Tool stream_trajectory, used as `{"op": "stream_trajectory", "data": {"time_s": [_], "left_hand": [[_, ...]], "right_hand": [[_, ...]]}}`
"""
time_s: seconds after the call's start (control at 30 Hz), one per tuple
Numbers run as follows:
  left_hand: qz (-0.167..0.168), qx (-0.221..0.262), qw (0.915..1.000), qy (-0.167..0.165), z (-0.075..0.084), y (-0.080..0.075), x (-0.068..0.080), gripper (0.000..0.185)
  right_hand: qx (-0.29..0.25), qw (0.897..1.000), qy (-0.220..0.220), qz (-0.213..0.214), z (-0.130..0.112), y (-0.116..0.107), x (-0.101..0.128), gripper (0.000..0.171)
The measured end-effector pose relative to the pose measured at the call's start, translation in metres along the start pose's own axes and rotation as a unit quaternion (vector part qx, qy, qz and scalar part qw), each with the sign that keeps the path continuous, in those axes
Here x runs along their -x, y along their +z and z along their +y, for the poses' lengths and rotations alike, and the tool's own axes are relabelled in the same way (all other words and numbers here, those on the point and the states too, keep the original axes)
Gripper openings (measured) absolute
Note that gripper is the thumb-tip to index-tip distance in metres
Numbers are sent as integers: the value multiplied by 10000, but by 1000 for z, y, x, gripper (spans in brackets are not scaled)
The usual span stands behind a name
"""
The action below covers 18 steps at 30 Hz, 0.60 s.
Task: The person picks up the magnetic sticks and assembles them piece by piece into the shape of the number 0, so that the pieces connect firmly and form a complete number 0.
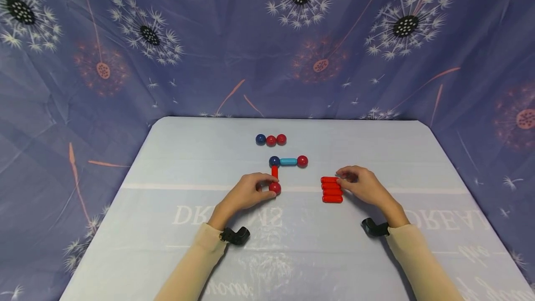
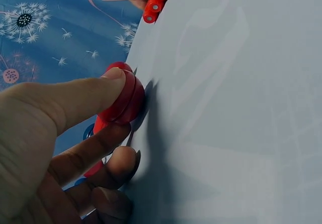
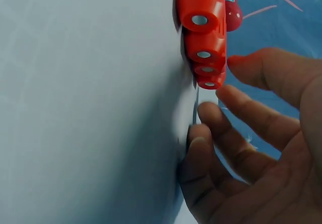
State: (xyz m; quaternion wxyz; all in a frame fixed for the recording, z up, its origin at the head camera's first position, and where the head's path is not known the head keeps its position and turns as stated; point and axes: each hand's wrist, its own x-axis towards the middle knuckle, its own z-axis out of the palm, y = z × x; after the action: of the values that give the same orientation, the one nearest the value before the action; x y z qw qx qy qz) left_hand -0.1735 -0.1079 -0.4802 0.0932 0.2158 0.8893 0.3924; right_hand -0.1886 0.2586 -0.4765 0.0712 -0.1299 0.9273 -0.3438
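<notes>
On the white table point(image 1: 309, 231), the left hand point(image 1: 247, 190) pinches a glossy red ball point(image 1: 275, 188) at the near end of a slim red rod point(image 1: 274, 171), which leads to a shiny dark blue ball point(image 1: 274, 160). The right hand point(image 1: 364, 186), thumb and fingers loosely parted with no clear hold, is at the right ends of 4 side-by-side red plastic-looking rods point(image 1: 332, 193); contact is uncertain. I'd steady the ball lightly and grip just the farthest rod, leaving 3 undisturbed.

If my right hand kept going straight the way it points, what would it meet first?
Probably the farthest of the four red rods; your right hand is very near it, though exact depth is unclear.
</notes>
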Motion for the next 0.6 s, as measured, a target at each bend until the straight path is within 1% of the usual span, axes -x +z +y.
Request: {"op": "stream_trajectory", "data": {"time_s": [0.23, 0.47, 0.6], "left_hand": [[57, 102, 9999, 27, -1, 0, -8, 38], [-192, 286, 9994, -38, 2, 2, -12, 38], [-187, 251, 9995, -9, 7, 3, -15, 37]], "right_hand": [[-64, 9999, 22, -158, -2, 1, -1, 22], [-54, 9999, 72, -130, -3, 1, -4, 20], [-113, 9997, 84, -191, -4, 1, -6, 20]]}}
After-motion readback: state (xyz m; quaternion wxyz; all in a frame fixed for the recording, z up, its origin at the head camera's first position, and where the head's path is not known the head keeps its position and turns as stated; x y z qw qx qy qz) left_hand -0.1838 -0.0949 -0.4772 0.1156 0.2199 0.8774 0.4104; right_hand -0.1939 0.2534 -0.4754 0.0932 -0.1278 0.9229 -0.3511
